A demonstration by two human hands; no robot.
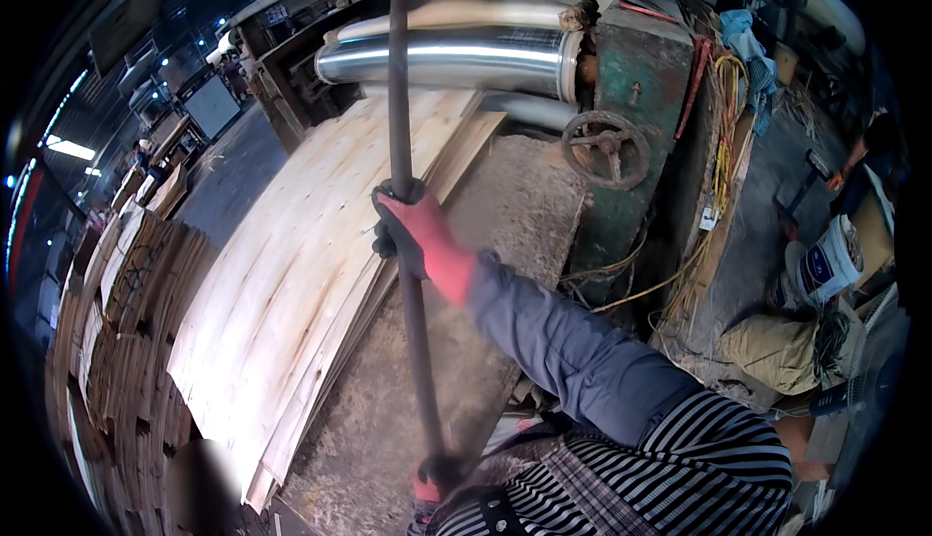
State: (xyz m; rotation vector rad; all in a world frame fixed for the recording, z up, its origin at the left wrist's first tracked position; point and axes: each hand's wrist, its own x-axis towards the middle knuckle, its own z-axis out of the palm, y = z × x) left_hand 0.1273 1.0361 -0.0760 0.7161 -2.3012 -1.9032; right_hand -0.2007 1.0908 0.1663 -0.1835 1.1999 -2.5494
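My right hand (413,230), in a red and black glove, is closed round a long dark pole (399,80) at about its middle. The pole runs from the top edge of the view down toward my body. At its lower end my left hand (437,480), gloved alike and partly hidden, is closed round it close to my striped shirt. Behind and left of the pole lies a stack of pale wood veneer sheets (301,235), its far end close to a shiny metal roller (456,60). The sheets rest on a worn, dusty table (485,245).
A green machine housing (631,80) with a rusty handwheel (605,150) stands at the right of the rollers. Yellow cables (726,118) hang beside it. More veneer piles (136,313) stand at left. At far right are a white bucket (830,259) and another person's hand (837,181).
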